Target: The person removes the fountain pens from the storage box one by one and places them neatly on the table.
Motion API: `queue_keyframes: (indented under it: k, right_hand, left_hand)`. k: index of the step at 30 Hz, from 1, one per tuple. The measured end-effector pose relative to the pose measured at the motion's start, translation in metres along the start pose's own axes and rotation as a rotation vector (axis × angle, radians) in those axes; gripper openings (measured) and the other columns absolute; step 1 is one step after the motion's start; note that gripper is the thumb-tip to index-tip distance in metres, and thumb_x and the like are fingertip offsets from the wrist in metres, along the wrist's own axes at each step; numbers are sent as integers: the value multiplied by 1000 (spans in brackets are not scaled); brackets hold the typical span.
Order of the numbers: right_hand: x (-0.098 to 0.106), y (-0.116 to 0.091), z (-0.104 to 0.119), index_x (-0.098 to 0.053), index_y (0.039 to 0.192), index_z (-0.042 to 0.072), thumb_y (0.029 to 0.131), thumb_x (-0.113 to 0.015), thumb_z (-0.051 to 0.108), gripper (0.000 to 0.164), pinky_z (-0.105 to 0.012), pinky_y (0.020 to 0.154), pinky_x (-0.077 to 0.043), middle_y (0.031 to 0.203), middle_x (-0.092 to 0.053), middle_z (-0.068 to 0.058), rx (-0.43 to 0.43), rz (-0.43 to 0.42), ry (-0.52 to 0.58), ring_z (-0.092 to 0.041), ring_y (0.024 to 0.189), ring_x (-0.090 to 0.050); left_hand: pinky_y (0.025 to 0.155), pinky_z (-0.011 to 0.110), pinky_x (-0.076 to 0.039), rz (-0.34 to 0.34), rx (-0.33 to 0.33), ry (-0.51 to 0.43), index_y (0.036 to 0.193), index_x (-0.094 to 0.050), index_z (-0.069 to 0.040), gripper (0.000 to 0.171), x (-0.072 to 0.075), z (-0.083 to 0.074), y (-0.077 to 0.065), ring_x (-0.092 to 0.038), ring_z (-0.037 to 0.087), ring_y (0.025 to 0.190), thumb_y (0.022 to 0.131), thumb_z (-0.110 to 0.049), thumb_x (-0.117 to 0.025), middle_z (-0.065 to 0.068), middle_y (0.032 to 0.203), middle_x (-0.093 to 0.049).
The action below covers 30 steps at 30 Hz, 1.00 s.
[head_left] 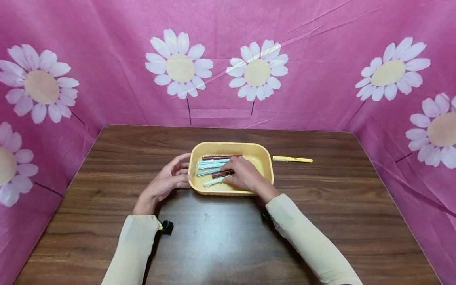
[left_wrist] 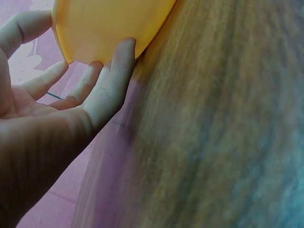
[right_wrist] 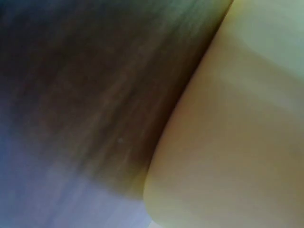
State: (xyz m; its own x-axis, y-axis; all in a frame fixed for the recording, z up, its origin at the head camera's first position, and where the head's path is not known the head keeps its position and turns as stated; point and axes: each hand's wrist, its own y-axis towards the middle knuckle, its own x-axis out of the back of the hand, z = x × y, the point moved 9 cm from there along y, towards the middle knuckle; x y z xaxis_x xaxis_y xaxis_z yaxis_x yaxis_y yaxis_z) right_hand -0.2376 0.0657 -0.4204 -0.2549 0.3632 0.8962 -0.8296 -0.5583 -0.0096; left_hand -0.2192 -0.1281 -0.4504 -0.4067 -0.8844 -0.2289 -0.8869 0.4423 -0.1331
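Observation:
A yellow plastic tray (head_left: 261, 160) stands on the table with several pens in it. Light blue pens (head_left: 210, 166) lie at its left half, a dark red-brown pen (head_left: 217, 157) lies behind them, and a pale mint pen (head_left: 212, 182) lies in front. My right hand (head_left: 244, 174) reaches into the tray over its front wall and pinches another dark brown pen (head_left: 222, 173) between thumb and fingers. Against the tray's left end rests my left hand (head_left: 165, 180). Its extended fingers (left_wrist: 121, 61) touch the yellow wall (left_wrist: 104, 33) in the left wrist view. The right wrist view shows only the blurred tray wall (right_wrist: 228, 142) and table.
A yellow pen (head_left: 293, 159) lies on the wooden table (head_left: 342, 206) just right of the tray. Pink cloth (head_left: 310, 107) with large white flowers hangs behind and at both sides of the table. A black wrist camera (head_left: 166, 227) sits at my left cuff.

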Motion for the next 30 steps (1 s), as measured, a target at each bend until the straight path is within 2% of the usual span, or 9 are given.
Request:
queue_keyframes:
  k: [4,11,18,24,30]
  right_hand:
    - [2,1,-4,-81,106,25,91,-77,27,16,-40,76,-46,103,-69,6,-36,-15,-23,-16,99,-59]
    - [-1,2,-4,-80,109,17,92,-76,18,17,-35,90,-52,106,-73,2,-39,23,64,-16,101,-64]
    - [-1,0,-5,-80,102,22,90,-78,20,13,-33,78,-53,95,-74,10,-52,21,96,-10,87,-65]
    - [-2,1,-5,-79,104,16,90,-78,14,14,-29,83,-54,92,-73,7,-39,35,184,-8,88,-65]
    - [-4,0,-7,-78,103,12,89,-78,13,14,-26,78,-53,88,-72,8,-30,45,266,-5,81,-62]
  left_hand:
    - [87,42,-60,4,1,1,159,-23,-5,78,0,-1,0,-56,33,118,91,10,-58,36,147,-33]
    - [87,43,-60,1,-3,2,159,-23,-5,77,0,0,0,-58,31,116,92,11,-58,36,146,-34]
    - [87,43,-60,4,-11,-15,158,-23,-5,78,0,1,0,-59,30,114,91,12,-57,36,145,-34]
    - [88,44,-60,6,-13,-19,158,-23,-5,78,0,2,1,-59,30,115,91,12,-58,37,145,-33]
    - [88,44,-59,5,-20,-13,159,-22,-5,78,0,2,1,-58,32,116,90,11,-58,37,145,-33]
